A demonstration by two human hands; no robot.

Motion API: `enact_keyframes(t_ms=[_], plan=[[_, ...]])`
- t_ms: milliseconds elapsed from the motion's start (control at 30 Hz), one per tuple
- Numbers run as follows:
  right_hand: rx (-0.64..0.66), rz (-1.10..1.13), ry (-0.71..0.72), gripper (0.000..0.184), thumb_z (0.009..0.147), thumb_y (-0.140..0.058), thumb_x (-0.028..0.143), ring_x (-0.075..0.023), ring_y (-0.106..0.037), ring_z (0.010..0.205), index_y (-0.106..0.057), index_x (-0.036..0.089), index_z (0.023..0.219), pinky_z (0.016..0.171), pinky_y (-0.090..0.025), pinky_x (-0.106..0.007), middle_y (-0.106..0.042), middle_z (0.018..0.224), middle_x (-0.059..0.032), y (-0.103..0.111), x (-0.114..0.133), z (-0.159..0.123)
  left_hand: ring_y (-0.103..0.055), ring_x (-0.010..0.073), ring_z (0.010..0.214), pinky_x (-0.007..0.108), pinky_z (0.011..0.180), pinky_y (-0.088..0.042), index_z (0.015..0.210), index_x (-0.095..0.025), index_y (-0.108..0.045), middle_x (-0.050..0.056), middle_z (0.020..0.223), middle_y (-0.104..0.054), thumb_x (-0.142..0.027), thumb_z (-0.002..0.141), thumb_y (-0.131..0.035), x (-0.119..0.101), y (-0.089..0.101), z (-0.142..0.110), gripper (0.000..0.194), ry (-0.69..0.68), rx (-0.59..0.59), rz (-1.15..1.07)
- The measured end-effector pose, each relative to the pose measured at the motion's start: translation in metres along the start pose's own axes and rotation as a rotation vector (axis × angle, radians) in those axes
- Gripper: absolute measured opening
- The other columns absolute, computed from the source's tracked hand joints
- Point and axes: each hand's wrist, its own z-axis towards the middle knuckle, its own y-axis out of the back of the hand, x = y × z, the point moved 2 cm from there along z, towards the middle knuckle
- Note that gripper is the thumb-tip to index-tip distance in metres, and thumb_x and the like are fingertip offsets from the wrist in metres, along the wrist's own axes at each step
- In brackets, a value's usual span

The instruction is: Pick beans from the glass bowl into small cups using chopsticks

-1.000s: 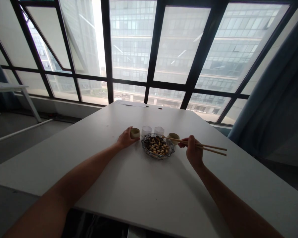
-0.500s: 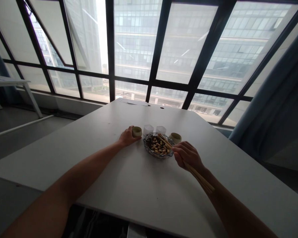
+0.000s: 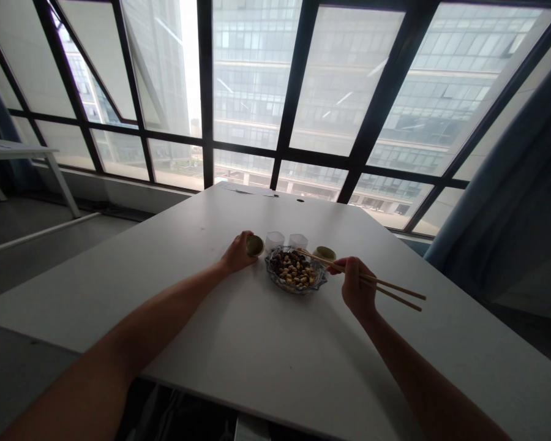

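A glass dish full of mixed light and dark beans sits mid-table. My right hand is closed on a pair of wooden chopsticks, whose tips reach over the dish's far right edge. My left hand wraps around a small greenish cup just left of the dish. Two small clear cups stand behind the dish, and another greenish cup sits behind the chopsticks.
The white table runs to a wall of large windows. A blue curtain hangs at the right. Another white table stands far left. A dark mark and a paper lie at the table's far edge.
My right hand swung the chopsticks down into the dish, then turned them back out so the handles point right again. The left hand stayed on its cup.
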Motion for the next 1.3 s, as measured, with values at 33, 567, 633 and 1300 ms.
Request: enact_keyframes(t_ms=[33, 567, 633, 1300], plan=[[0.004, -0.006, -0.001, 0.049, 0.099, -0.044, 0.058, -0.0201, -0.067, 0.060, -0.065, 0.018, 0.079, 0.060, -0.054, -0.032, -0.069, 0.063, -0.0054, 0.001, -0.001, 0.001, -0.062, 0.0289, 0.112, 0.045, 0.096, -0.051, 0.123, -0.022, -0.044, 0.010, 0.121, -0.062, -0.025, 0.060, -0.074, 0.001, -0.001, 0.000, 0.069, -0.009, -0.011, -0.002], [0.028, -0.022, -0.013, 0.050, 0.098, -0.045, 0.060, -0.0192, -0.066, 0.058, -0.064, 0.018, 0.079, 0.059, -0.055, -0.032, -0.069, 0.062, -0.0054, 0.001, -0.003, 0.003, -0.065, 0.0300, 0.111, 0.041, 0.095, -0.050, 0.127, -0.020, -0.052, 0.012, 0.120, -0.068, -0.053, 0.071, -0.077, -0.003, 0.006, 0.000, 0.070, 0.270, 0.017, 0.128], [0.035, -0.024, -0.015, 0.050, 0.098, -0.045, 0.061, -0.0194, -0.067, 0.058, -0.064, 0.018, 0.079, 0.059, -0.055, -0.032, -0.068, 0.062, -0.0054, 0.001, -0.003, 0.003, -0.066, 0.0305, 0.111, 0.041, 0.094, -0.051, 0.130, -0.019, -0.051, 0.013, 0.120, -0.069, -0.056, 0.072, -0.076, -0.003, 0.007, 0.000, 0.073, 0.327, 0.045, 0.138], [0.022, -0.083, -0.047, 0.057, 0.090, -0.048, 0.073, -0.0223, -0.070, 0.062, -0.063, 0.019, 0.079, 0.055, -0.054, -0.032, -0.069, 0.064, -0.0073, -0.028, -0.044, 0.065, -0.058, 0.0309, 0.125, 0.042, 0.102, -0.047, 0.139, -0.019, -0.045, 0.016, 0.136, -0.061, -0.059, 0.081, -0.068, -0.010, 0.007, 0.001, 0.074, 0.313, 0.085, 0.211]])
